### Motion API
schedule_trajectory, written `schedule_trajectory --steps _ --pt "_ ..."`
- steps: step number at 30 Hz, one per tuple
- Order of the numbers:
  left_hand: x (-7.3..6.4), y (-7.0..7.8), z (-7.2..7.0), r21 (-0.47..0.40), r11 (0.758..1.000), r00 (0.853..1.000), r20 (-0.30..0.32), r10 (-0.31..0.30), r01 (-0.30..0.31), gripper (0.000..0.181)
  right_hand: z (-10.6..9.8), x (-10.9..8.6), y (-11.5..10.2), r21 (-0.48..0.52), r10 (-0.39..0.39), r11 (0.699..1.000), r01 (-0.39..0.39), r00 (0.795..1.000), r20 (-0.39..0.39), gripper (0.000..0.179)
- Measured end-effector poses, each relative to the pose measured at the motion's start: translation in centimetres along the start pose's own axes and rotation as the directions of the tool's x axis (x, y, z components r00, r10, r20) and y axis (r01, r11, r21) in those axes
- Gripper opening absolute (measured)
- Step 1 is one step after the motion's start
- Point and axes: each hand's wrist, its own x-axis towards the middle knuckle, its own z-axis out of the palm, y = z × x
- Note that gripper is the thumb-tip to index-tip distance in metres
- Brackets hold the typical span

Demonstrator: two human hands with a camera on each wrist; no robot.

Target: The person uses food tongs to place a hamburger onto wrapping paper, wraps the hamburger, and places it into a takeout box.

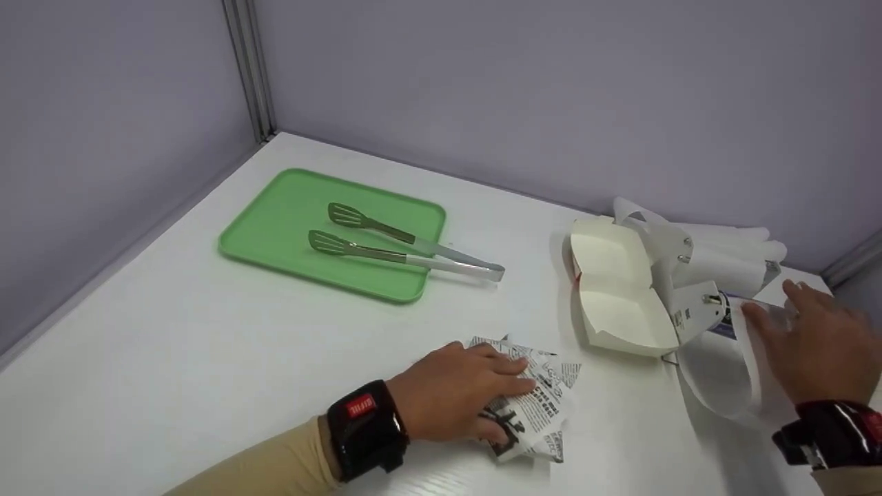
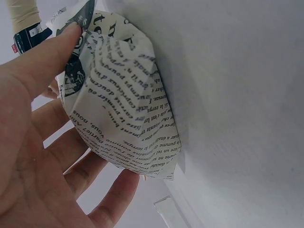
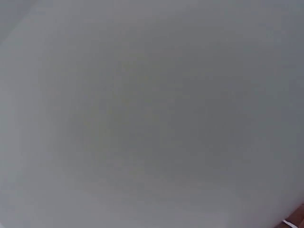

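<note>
A packet wrapped in newsprint-patterned paper (image 1: 534, 413) lies on the white table. My left hand (image 1: 465, 393) holds it, fingers spread over the top and thumb on its near side. In the left wrist view, the thumb lies on the printed wrapping (image 2: 123, 99) and the fingertips reach its edge. At the far right, my right hand (image 1: 820, 344) is at a translucent white plastic sheet or bag (image 1: 716, 379), thumb and forefinger spread apart at its upper edge; I cannot tell whether it is pinched. Pale, blurred material (image 3: 152, 114) fills most of the right wrist view.
A hinged white takeaway box (image 1: 627, 317) stands open left of the plastic, beside white rolled material (image 1: 723, 265) with metal fasteners. Tongs (image 1: 448, 263) with slotted ends lie on a green tray (image 1: 269, 238), handles past its right edge. Grey walls border the table.
</note>
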Motion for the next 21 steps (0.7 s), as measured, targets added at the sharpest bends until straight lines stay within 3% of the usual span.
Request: schedule_trajectory --steps 10,17,21 --pt "0.1 -0.1 -0.1 -0.008 1.0 1.0 0.001 0.004 -0.004 0.069 0.3 0.1 0.1 0.082 0.031 0.996 -0.027 0.998 -0.046 0.065" --pt "0.2 0.0 0.0 0.003 1.0 1.0 0.013 -0.003 0.003 0.068 1.2 0.1 0.3 0.122 0.125 0.986 -0.113 0.988 -0.095 0.045" --pt "0.2 0.1 -0.1 0.004 1.0 1.0 0.019 -0.01 0.01 0.068 1.4 0.2 0.3 0.126 0.138 0.984 -0.123 0.984 -0.117 0.043"
